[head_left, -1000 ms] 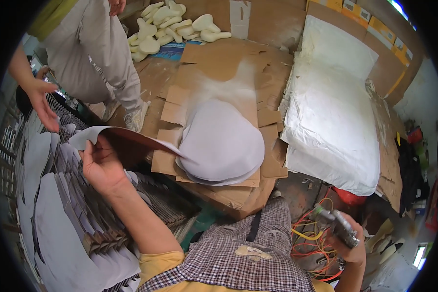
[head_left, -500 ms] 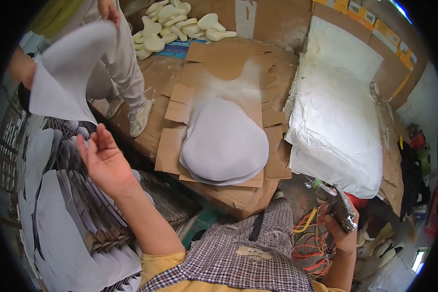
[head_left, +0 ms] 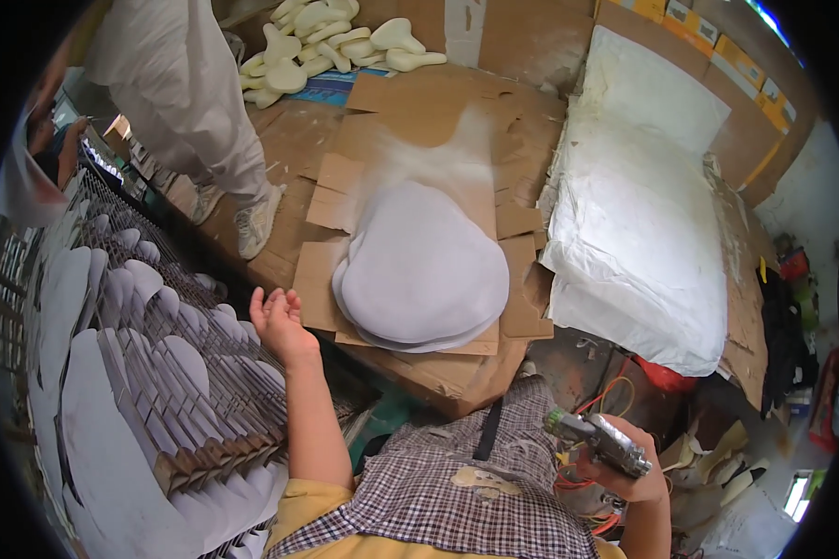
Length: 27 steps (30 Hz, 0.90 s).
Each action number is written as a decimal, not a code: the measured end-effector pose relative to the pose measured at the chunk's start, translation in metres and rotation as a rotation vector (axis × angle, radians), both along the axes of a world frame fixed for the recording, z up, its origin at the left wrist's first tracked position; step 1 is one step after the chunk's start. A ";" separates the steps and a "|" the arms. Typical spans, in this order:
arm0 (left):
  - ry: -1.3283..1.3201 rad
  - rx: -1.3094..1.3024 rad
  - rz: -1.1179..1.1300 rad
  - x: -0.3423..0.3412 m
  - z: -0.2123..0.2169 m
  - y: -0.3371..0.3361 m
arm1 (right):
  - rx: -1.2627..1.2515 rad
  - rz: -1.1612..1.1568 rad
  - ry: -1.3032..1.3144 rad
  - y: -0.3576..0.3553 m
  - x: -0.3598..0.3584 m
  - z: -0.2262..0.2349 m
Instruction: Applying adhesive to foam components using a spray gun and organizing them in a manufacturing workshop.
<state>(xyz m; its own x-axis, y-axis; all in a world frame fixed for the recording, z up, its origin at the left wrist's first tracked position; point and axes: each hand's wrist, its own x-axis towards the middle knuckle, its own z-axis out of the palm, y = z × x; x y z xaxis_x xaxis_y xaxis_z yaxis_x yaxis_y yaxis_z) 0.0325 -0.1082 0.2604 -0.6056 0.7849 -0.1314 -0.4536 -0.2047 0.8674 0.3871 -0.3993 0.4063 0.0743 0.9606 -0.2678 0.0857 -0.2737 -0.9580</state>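
My right hand grips a metal spray gun at the lower right, its nozzle pointing left over my checked apron. Near the left edge of the cardboard, my left hand is raised with fingers apart and nothing in it. A stack of flat, pale grey rounded pads lies in front of me on the cardboard sheet. White overspray marks the cardboard beyond the stack.
A wire rack holding several grey sheets stands at the left. Cream bicycle saddles lie at the back. White-covered board rests at the right. A person stands at the far left. Hoses hang near the gun.
My left hand has moved right, away from the other person. The sheet held by that person has swung out to the left edge. The spray gun has come lower and turned in my right hand.
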 end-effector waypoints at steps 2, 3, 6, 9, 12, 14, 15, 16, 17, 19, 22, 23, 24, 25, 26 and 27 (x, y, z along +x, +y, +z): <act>0.023 -0.030 -0.044 -0.001 -0.031 0.003 | 0.040 0.042 0.012 0.009 -0.002 -0.002; 0.069 -0.069 -0.082 0.001 -0.048 0.004 | 0.107 -0.037 0.068 0.014 -0.003 -0.002; 0.245 -0.225 -0.211 0.021 -0.091 0.008 | 0.278 -0.187 0.119 0.028 -0.003 0.004; 0.544 -0.309 -0.203 0.008 -0.161 0.013 | 0.308 -0.221 0.098 0.029 0.001 0.005; 0.967 -0.405 -0.255 0.025 -0.168 0.005 | 0.176 -0.149 -0.055 0.014 0.012 0.005; 1.122 -0.451 -0.295 0.033 -0.159 0.001 | 0.049 -0.039 -0.074 0.000 0.020 0.002; 1.178 -0.480 -0.309 0.036 -0.154 -0.001 | 0.045 0.010 -0.064 0.000 0.022 -0.003; 1.235 -0.509 -0.325 0.038 -0.152 -0.001 | 0.045 0.009 -0.065 0.002 0.024 -0.003; 1.232 -0.503 -0.322 0.039 -0.149 -0.001 | 0.071 -0.025 -0.063 0.004 0.022 -0.001; 1.245 -0.500 -0.326 0.040 -0.145 -0.001 | 0.155 -0.118 -0.112 0.013 0.018 0.003; 1.311 -0.519 -0.286 0.040 -0.144 0.002 | 0.217 -0.205 -0.024 0.035 0.008 0.008; 1.311 -0.518 -0.285 0.040 -0.143 0.003 | 0.209 -0.152 0.012 0.033 0.008 0.008; 1.326 -0.504 -0.307 0.041 -0.141 0.003 | 0.200 -0.098 0.047 0.027 0.008 0.006; 1.340 -0.489 -0.329 0.041 -0.140 0.003 | 0.150 -0.075 0.035 0.019 0.007 0.001; 1.339 -0.492 -0.332 0.041 -0.138 0.002 | 0.152 0.039 0.000 0.018 0.006 0.007; 1.320 -0.507 -0.309 0.043 -0.135 0.005 | 0.184 0.001 -0.048 0.012 0.006 0.004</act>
